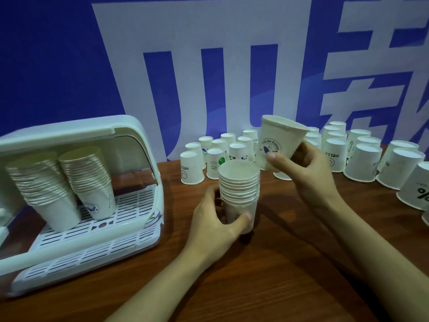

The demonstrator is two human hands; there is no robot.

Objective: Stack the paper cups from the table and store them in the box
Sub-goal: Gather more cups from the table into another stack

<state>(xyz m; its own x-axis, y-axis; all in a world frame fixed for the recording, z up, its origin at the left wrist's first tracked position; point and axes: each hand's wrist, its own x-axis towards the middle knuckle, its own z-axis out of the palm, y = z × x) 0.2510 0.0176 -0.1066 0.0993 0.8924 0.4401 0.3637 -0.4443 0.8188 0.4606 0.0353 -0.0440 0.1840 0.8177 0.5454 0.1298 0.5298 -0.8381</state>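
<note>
Woodgrain tabletop, dark brown and smooth with a low sheen, fills the near ground, and two bare forearms reach across it. The left hand curls round the base of a stack of paper cups that stands upright on the wood, thumb across the front of the bottom cup, the nested rolled rims above forming close ridges. Just above and to the right of that stack, the right hand grips a single paper cup by its lower wall, thumb on the printed side; the cup is tilted, mouth up and leaning away, its matte white cone carrying a small blue print.

At the left stands the storage box, white plastic with rounded corners, a clear lid raised and a slotted rack floor. Inside it two tall cup stacks lean back side by side, their rims packed like ribs.

Farther back, loose cups stand upside down in a crowd along the table's rear edge, flat bottoms up, some with green or black prints. Behind them hangs a blue-and-white banner with large blocky shapes.
</note>
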